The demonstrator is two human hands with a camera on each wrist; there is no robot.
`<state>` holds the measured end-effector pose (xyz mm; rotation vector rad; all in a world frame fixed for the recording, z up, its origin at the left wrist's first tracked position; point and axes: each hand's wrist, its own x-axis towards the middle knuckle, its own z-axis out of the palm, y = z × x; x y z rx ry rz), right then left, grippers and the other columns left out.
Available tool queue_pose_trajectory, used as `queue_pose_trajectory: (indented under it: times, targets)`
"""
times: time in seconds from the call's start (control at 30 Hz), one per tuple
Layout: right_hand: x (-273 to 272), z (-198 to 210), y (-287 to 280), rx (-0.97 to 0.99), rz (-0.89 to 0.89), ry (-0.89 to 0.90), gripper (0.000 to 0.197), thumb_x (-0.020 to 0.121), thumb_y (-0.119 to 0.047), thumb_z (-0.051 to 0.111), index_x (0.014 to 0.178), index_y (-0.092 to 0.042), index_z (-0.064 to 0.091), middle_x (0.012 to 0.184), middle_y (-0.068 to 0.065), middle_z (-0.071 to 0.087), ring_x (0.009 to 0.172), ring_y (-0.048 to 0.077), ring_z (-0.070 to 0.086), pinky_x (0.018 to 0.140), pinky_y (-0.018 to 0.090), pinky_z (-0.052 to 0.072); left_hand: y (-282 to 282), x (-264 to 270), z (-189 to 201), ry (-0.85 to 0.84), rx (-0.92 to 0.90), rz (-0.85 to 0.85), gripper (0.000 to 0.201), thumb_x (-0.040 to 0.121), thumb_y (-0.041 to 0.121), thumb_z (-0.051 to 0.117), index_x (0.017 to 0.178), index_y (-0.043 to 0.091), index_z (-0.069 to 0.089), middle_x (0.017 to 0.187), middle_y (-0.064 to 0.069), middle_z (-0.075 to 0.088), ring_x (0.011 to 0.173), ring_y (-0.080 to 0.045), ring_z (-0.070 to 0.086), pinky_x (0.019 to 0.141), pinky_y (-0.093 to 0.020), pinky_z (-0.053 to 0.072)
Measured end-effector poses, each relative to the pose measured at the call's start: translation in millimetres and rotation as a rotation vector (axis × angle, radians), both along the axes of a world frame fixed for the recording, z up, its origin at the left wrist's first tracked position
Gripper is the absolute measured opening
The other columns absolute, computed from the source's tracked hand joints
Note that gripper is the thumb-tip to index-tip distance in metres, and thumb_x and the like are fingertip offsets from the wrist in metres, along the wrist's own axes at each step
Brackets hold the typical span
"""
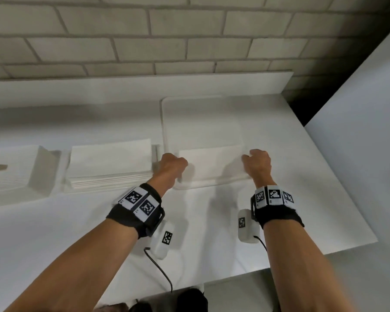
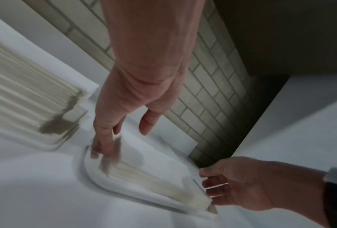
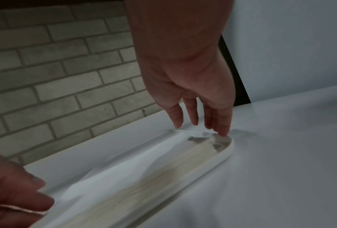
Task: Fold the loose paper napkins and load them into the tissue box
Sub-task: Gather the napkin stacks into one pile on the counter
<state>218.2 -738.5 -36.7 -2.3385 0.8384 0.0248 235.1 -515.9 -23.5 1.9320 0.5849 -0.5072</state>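
Reaching down with both hands over the white tray [image 1: 167, 122] on the table [image 1: 302, 199], one at each end of the folded napkins [image 1: 212, 163] lying in it. My left hand [image 1: 172, 165] is at the left end, fingers hanging down fairly straight, and the fingertips [image 2: 103, 148] look like they touch the edge of the pile, though the left wrist view is too smeared to be sure. My right hand [image 1: 257, 163] is at the right end, fingers [image 3: 223, 123] pointing down and spread a little, tips right at the tray's corner next to the paper. Neither hand is curled round anything as far as I can see. Just left of the tray sits the bigger stack of napkins [image 1: 109, 165], lying flat, and further left a white box-like thing [image 1: 20, 167] with an angled wall. Brick wall [image 1: 167, 41] runs behind the table
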Motion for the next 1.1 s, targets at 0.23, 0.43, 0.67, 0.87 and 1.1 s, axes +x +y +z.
queue_pose_trajectory:
  times: [0.23, 0.43, 0.67, 0.87, 1.1]
  targets:
    - [13, -22, 9, -0.086, 0.079, 0.071, 0.027, 0.089, -0.012, 0.051, 0.107, 0.005, 0.061, 0.116, 0.021, 0.064, 0.111, 0.036, 0.058, 0.099, 0.040, 0.047, -15, 6, 1, 0.039, 0.114, -0.045, 0.024, 0.088, 0.010, 0.058, 0.109, -0.002, 0.056, 0.104, -0.016, 0.065, 0.079, -0.024, 0.057, 0.048, -0.024, 0.037]
    - [24, -34, 3, -0.050, 0.056, 0.095, 0.031, 0.085, -0.016, 0.059, 0.108, 0.005, 0.062, 0.117, 0.022, 0.063, 0.111, 0.036, 0.059, 0.098, 0.039, 0.049, -27, 12, 1, 0.056, 0.166, -0.039, 0.012, 0.086, 0.005, 0.056, 0.079, 0.003, 0.046, 0.116, -0.014, 0.060, 0.095, -0.027, 0.060, 0.065, -0.030, 0.048]
    - [21, -37, 1, -0.032, 0.059, 0.079, 0.018, 0.082, -0.015, 0.058, 0.091, 0.000, 0.062, 0.111, 0.021, 0.064, 0.107, 0.037, 0.059, 0.094, 0.039, 0.048, -27, 6, 8, 0.060, -0.134, 0.043, 0.040, 0.086, 0.010, 0.061, 0.123, 0.000, 0.049, 0.118, -0.012, 0.055, 0.107, -0.031, 0.055, 0.077, -0.034, 0.045]
    - [18, -23, 0, 0.066, 0.025, 0.072, 0.026, 0.082, -0.018, 0.058, 0.061, -0.007, 0.047, 0.080, 0.013, 0.059, 0.086, 0.031, 0.057, 0.074, 0.034, 0.044, -24, 6, 21, 0.001, -0.354, 0.106, 0.014, 0.079, 0.008, 0.071, 0.084, 0.009, 0.058, 0.080, -0.007, 0.060, 0.069, -0.021, 0.055, 0.061, -0.029, 0.049]
    - [12, -4, 4, 0.737, -0.290, -0.072, 0.073, 0.095, -0.063, 0.028, 0.106, 0.002, 0.060, 0.096, 0.016, 0.068, 0.089, 0.032, 0.066, 0.084, 0.047, 0.056, -25, -2, 93, -0.149, -0.612, -0.054, 0.037, 0.079, 0.005, 0.070, 0.116, 0.000, 0.064, 0.111, -0.013, 0.072, 0.101, -0.027, 0.069, 0.081, -0.038, 0.059]
